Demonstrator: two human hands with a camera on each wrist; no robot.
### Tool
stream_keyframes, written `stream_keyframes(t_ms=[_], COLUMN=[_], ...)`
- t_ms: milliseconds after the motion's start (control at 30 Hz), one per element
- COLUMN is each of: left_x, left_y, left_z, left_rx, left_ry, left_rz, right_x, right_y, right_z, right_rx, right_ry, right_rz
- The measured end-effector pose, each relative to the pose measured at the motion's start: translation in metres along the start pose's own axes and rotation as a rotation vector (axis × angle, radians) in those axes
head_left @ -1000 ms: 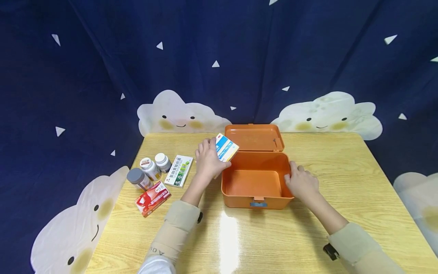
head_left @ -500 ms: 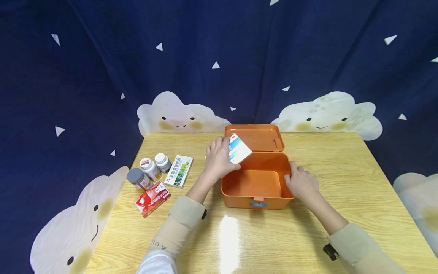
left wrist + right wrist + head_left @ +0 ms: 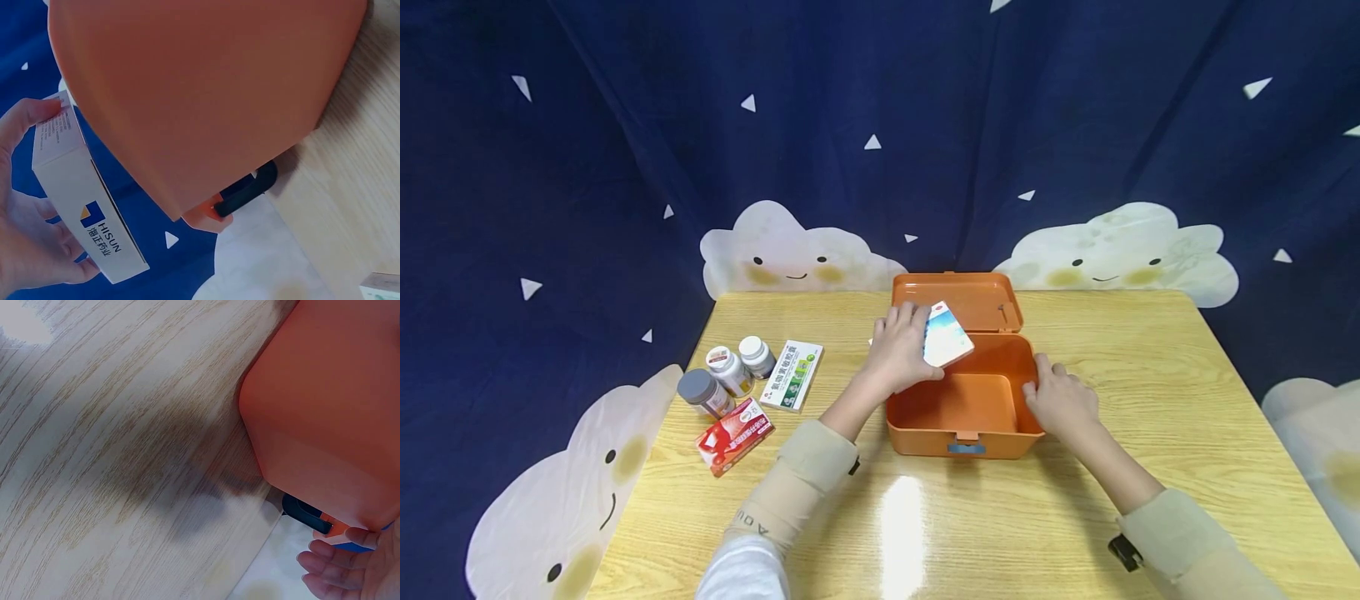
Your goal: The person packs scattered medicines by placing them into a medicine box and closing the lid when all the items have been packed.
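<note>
My left hand [image 3: 898,350] holds a white and blue medicine box [image 3: 946,336], tilted, over the left part of an orange storage box [image 3: 925,442]. In the left wrist view, the thumb lies on one end of the medicine box [image 3: 94,212] and the fingers are behind it; HISUN is printed on its side. The storage box stands with its lid [image 3: 951,300] folded back, and its floor shows bare orange. At its right wall, my right hand [image 3: 1063,402] grips the rim, thumb at the inner side and fingers outside, as the right wrist view [image 3: 340,569] also shows.
Left on the wooden table [image 3: 1120,517] stand a grey-capped bottle [image 3: 706,392] and two white-capped bottles [image 3: 730,371] [image 3: 757,357]. Beside them lie a white and green medicine box [image 3: 792,375] and a red one [image 3: 735,435]. A dark blue curtain [image 3: 880,192] hangs behind.
My left hand has moved right with the medicine box, from beside the storage box's left edge to above its opening. The right hand has stayed at the right rim.
</note>
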State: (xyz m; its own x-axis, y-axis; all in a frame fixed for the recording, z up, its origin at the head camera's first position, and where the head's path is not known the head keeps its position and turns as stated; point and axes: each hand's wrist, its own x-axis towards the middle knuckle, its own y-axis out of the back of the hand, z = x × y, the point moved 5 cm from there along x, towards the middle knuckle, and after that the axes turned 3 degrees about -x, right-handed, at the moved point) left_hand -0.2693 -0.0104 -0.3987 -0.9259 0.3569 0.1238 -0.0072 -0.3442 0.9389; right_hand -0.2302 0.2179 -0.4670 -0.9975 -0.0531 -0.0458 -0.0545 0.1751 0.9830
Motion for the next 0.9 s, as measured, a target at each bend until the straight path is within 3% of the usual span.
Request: stream_keyframes(t_ms=[433,900], left_x=[0.004,0.012], left_y=[-0.01,-0.027], left_z=[0.018,0.034], left_rx=[0.055,0.11], left_ry=[-0.06,-0.194], left_rz=[-0.111,-0.242], right_x=[-0.001,-0.001], right_y=[0.001,0.0], right_z=[-0.001,0.0], right_rx=[0.004,0.004], right_ry=[0.007,0.003], right_rz=[0.017,0.024])
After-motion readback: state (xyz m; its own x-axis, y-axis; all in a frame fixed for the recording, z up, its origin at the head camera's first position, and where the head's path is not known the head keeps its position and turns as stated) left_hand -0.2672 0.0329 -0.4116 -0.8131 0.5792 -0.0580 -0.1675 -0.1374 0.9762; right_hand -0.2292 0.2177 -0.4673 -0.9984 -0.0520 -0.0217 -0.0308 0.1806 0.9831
